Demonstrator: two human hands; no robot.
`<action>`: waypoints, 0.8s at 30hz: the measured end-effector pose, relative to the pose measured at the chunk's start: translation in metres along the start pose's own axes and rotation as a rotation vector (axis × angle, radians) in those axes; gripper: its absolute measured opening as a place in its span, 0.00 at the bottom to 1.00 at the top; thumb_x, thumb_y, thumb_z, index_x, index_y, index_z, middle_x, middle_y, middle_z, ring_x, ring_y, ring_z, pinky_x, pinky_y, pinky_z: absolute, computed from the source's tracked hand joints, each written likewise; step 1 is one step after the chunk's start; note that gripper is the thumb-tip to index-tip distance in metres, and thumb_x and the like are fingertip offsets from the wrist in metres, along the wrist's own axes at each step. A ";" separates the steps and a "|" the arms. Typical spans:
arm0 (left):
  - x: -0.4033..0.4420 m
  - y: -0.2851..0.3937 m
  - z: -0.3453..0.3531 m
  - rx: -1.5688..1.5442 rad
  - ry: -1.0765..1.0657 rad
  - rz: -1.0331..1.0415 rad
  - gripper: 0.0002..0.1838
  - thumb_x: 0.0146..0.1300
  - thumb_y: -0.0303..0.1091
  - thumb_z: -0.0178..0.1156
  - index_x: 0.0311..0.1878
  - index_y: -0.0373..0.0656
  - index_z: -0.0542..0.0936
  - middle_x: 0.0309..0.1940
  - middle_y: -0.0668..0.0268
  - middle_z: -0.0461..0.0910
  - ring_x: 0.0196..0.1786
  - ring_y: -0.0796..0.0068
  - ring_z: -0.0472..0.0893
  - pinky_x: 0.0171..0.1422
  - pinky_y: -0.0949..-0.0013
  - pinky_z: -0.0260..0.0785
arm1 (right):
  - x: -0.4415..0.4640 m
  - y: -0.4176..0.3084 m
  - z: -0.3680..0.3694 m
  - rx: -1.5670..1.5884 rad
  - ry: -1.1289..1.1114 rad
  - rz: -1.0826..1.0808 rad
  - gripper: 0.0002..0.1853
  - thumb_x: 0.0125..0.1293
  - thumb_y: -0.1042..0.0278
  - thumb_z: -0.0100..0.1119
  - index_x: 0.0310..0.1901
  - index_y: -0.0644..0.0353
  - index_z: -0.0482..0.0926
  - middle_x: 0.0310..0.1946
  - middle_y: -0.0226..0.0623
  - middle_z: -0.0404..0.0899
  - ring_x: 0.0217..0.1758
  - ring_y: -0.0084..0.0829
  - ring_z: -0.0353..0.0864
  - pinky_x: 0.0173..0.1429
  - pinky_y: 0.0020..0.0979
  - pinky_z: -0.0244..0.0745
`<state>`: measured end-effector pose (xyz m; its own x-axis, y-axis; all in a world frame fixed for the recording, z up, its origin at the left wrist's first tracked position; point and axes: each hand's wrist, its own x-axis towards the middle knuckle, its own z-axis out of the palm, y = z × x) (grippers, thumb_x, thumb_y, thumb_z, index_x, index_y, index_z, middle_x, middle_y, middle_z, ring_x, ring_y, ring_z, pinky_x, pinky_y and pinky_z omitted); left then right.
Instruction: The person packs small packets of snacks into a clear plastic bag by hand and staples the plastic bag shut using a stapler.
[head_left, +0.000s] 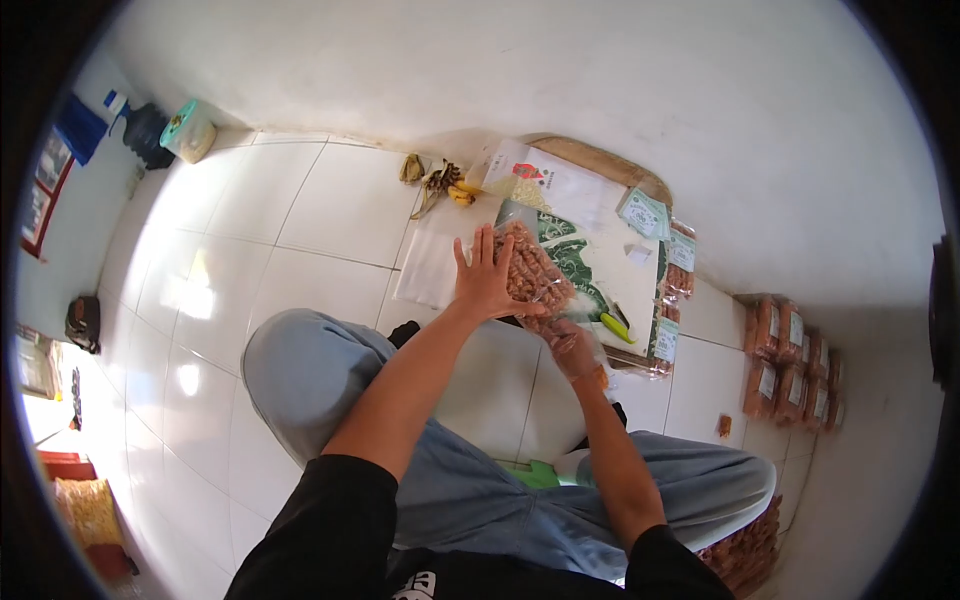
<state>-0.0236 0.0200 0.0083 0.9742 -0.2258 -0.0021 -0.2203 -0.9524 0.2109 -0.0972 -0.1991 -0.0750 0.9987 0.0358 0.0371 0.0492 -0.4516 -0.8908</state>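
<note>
A clear plastic bag [530, 268] packed with small brown snack pieces lies in front of me at the near edge of a low board [630, 262]. My left hand [484, 284] rests along its left side, fingers spread and pressed flat against the plastic. At the bag's lower right end my right hand [572, 352] has its fingers curled around the plastic; film partly covers those fingers. Just right of that hand are a green-yellow lighter-like item [616, 327] and a dark slim tool [621, 315], whose kinds I cannot make out.
Printed label cards [643, 213] and filled, labelled packs [680, 262] line the board's right side. More packs [790, 365] are stacked by the right wall. Bananas [461, 193] lie behind the board's left corner. A lidded tub [187, 132] and water jug [146, 133] stand far left.
</note>
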 end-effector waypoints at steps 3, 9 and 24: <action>0.006 -0.007 0.017 -0.100 0.061 0.008 0.75 0.33 0.90 0.52 0.78 0.46 0.46 0.78 0.42 0.35 0.80 0.47 0.33 0.75 0.31 0.23 | -0.004 -0.009 -0.008 0.514 -0.064 0.152 0.05 0.63 0.72 0.62 0.38 0.64 0.80 0.26 0.33 0.84 0.28 0.30 0.81 0.28 0.29 0.73; 0.001 0.000 0.008 -0.085 0.042 -0.017 0.76 0.32 0.90 0.53 0.78 0.45 0.47 0.77 0.42 0.35 0.80 0.44 0.36 0.75 0.30 0.29 | 0.000 -0.028 -0.006 -0.137 -0.089 0.107 0.06 0.66 0.73 0.58 0.40 0.65 0.79 0.27 0.33 0.83 0.25 0.21 0.78 0.29 0.25 0.72; 0.014 0.013 0.037 -0.807 0.630 -0.425 0.45 0.63 0.55 0.63 0.71 0.33 0.57 0.66 0.46 0.62 0.68 0.51 0.64 0.69 0.57 0.62 | 0.020 -0.022 0.009 -0.209 0.293 -0.373 0.03 0.58 0.70 0.62 0.31 0.58 0.79 0.26 0.42 0.76 0.32 0.50 0.74 0.37 0.42 0.68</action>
<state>-0.0152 -0.0031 -0.0256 0.8643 0.4504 0.2238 0.0118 -0.4630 0.8863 -0.0780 -0.1807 -0.0586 0.8733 -0.0089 0.4871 0.3752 -0.6253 -0.6842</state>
